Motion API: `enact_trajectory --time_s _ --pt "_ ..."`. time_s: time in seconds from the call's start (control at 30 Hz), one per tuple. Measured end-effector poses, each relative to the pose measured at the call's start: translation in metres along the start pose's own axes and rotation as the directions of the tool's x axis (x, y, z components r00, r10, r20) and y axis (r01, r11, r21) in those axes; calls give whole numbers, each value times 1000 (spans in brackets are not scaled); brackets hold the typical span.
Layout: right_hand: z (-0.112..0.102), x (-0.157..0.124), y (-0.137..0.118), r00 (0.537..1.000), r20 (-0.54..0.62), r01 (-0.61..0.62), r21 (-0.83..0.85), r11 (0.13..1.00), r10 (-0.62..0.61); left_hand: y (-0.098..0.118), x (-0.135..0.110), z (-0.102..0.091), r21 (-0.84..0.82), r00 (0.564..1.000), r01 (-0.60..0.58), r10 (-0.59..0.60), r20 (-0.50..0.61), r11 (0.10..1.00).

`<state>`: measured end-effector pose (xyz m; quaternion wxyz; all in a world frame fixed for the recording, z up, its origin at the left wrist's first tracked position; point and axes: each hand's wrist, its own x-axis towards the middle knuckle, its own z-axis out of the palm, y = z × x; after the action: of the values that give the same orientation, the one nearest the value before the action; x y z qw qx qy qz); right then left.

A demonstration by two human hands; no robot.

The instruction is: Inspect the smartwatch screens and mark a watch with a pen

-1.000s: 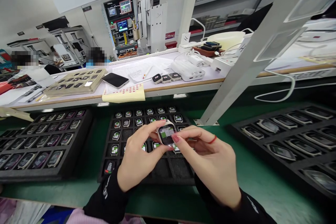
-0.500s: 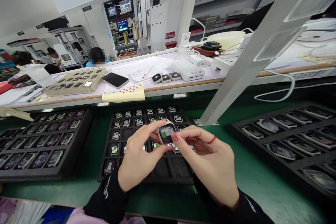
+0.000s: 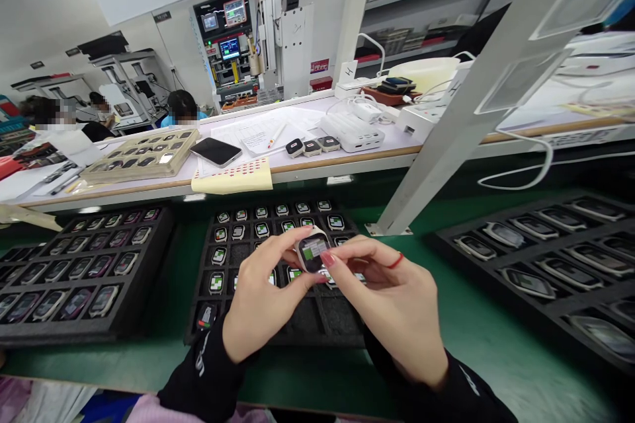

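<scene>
Green bench [image 3: 476,317] shifts slightly in view, grip unchanged: our left hand [image 3: 262,297] and right hand [image 3: 397,301] still pinch one watch [image 3: 308,259], 6 o'clock over the foam tray [image 3: 301,322], so we'd call handling unfinished.

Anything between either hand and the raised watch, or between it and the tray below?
Nothing visible separates the left hand or right hand from the watch. Toward the tray, only the hands themselves block part of the view.
</scene>
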<state>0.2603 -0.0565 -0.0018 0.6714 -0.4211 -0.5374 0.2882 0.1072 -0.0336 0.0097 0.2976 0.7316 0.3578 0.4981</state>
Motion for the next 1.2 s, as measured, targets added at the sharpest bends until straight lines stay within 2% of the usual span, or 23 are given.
enact_trajectory --time_s 0.67,1.2 --pt "5 2 3 999 -17 36 -3 999 -36 1 -1 -3 161 996 -94 94 3 983" --pt "5 1 5 1000 7 22 1 1000 -22 -1 -3 -2 124 999 -48 50 -12 991"
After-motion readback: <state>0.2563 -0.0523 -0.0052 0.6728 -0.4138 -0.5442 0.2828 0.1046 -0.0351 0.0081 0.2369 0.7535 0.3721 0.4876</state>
